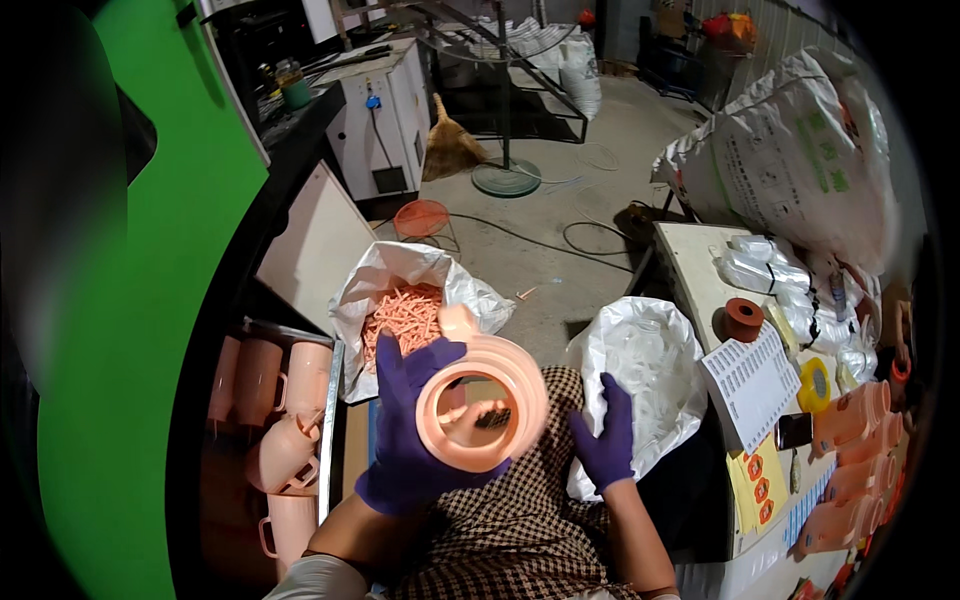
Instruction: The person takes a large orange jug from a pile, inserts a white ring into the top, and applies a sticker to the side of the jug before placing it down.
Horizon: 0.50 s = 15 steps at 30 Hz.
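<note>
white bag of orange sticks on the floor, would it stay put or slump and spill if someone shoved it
The white bag looks like thin, soft plastic with a crumpled, rolled-down rim, so it would probably deform rather than slide stiffly. The orange sticks are loose and heaped near the open top, so a hard shove could well spill some. Being well filled, it likely resists tipping outright.

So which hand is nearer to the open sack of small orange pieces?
Left. The left hand, holding the peach plastic jug, sits just below the sack of orange pieces. The right hand is off to its right, by the white bag.
</note>
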{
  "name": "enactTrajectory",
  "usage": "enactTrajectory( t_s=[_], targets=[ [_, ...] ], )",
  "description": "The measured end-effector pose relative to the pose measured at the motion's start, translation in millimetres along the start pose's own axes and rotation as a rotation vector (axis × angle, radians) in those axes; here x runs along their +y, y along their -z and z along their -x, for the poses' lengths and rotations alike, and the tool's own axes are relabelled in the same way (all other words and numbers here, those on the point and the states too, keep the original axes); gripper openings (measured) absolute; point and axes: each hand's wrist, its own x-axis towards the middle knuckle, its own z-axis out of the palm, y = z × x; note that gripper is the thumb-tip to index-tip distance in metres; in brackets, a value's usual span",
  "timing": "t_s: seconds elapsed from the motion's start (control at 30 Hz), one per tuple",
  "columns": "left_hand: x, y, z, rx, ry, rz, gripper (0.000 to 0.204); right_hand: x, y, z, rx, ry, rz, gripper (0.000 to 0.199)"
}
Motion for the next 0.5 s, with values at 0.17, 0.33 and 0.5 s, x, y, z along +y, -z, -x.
enactTrajectory(
  t_s=[0.17, 0.33, 0.5],
  targets=[
    [-33.8, -7.7, 28.0, 0.031, -0.115, -0.636, 0.069, -60.8, 1.1, 27.8, -0.272, 0.572, -0.011, 0.053],
    [-62.3, -56.8, 79.6, 0.195, -0.142, -0.47, 0.077, -55.1, -38.0, 62.5, -0.455, 0.419, 0.13, 0.051],
    [-79.0, -58.8, 86.8, -0.17, 0.023, -0.483, 0.079, -23.4, -55.1, 66.3, -0.65, 0.255, 0.186, 0.027]
  ],
)
